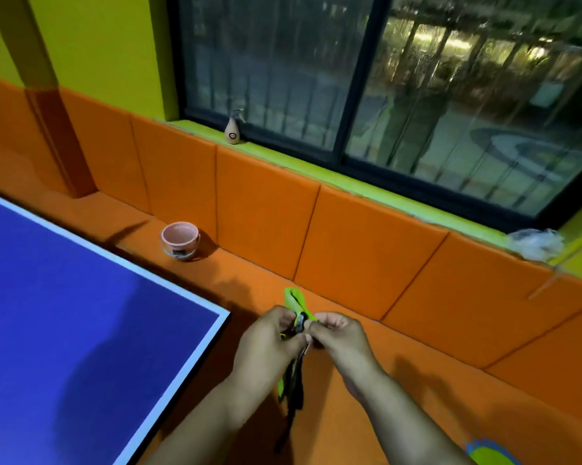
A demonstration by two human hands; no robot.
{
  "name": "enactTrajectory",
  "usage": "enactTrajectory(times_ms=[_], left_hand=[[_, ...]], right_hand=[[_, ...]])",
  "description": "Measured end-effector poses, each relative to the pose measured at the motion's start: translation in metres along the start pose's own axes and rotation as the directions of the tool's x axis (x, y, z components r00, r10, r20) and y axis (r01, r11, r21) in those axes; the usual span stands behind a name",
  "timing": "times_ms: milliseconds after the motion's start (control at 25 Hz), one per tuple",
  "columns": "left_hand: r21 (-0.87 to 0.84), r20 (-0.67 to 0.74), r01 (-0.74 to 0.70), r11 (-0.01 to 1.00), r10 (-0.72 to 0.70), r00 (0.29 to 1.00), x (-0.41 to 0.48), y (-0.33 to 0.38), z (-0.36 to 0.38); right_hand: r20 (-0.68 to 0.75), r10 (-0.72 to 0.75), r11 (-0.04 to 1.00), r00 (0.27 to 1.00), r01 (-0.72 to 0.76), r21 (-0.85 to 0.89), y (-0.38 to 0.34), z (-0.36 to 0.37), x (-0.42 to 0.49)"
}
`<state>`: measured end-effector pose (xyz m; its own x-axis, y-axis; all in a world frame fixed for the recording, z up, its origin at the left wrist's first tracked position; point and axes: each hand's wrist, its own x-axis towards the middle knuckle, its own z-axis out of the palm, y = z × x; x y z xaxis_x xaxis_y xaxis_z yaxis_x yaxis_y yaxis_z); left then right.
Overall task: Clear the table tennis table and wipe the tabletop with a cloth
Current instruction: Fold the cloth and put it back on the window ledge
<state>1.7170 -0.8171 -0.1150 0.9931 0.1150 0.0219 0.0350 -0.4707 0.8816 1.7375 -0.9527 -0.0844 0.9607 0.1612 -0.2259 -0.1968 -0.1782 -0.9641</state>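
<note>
You held a green and black bundle (294, 302) in both hands, just off the near corner of the blue counter (81, 297) and over the orange floor (417, 380). Your left hand (269, 340) had its fingers curled round the bundle from the left, and your right hand (339, 333) pinched it from the right, so that the two hands met at its middle. A green end stuck up above your fingers, and green and dark strips hung down between your forearms. Whether it was a cloth could not be told. The counter lay to your left, its blue top edged in white, with your shadow across it. Beyond its far edge a pink cup (180, 239) stood on the floor, near the foot of the orange padded wall (366, 246). Above the padding ran a green sill (316, 166) under a dark-framed window (417, 95). A small spray bottle (234, 130) stood upright on the sill, and a crumpled clear plastic bag (536, 243) lay far along it to the right. A green and blue shape (487, 453) showed at the bottom right edge, cut off by the frame.
</note>
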Motion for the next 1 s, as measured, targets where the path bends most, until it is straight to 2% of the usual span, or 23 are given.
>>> enactTrajectory(times_ms=[160, 400, 600, 680, 840, 1000], left_hand=[[0.027, -0.061, 0.037, 0.999, -0.036, 0.998, 0.109, 0.008, -0.010], [-0.081, -0.208, 0.168, 0.982, -0.181, 0.961, 0.254, -0.017, -0.020], [-0.206, -0.260, 0.196, 0.959, -0.247, 0.934, 0.376, 0.000, -0.004], [-0.280, -0.291, 0.177, 0.943, -0.259, 0.921, 0.411, 0.007, -0.004], [-0.337, -0.392, 0.155, 0.929, -0.288, 0.873, 0.477, 0.004, -0.022], [-0.345, -0.447, 0.213, 0.914, -0.359, 0.819, 0.523, -0.021, -0.046]], right_hand=[[0.001, -0.003, 1.000, 1.000, 0.003, 0.003, -0.028, -0.008, 0.098], [-0.049, 0.016, 0.999, 0.999, -0.014, 0.034, -0.050, -0.029, 0.261], [0.194, 0.063, 0.998, 0.979, -0.057, -0.040, -0.091, -0.030, 0.411], [0.279, 0.025, 0.995, 0.960, 0.004, -0.102, -0.109, -0.023, 0.456], [0.389, 0.010, 0.996, 0.921, 0.027, -0.088, -0.128, 0.002, 0.541], [0.494, 0.024, 0.993, 0.869, 0.034, -0.109, -0.135, 0.037, 0.600]])
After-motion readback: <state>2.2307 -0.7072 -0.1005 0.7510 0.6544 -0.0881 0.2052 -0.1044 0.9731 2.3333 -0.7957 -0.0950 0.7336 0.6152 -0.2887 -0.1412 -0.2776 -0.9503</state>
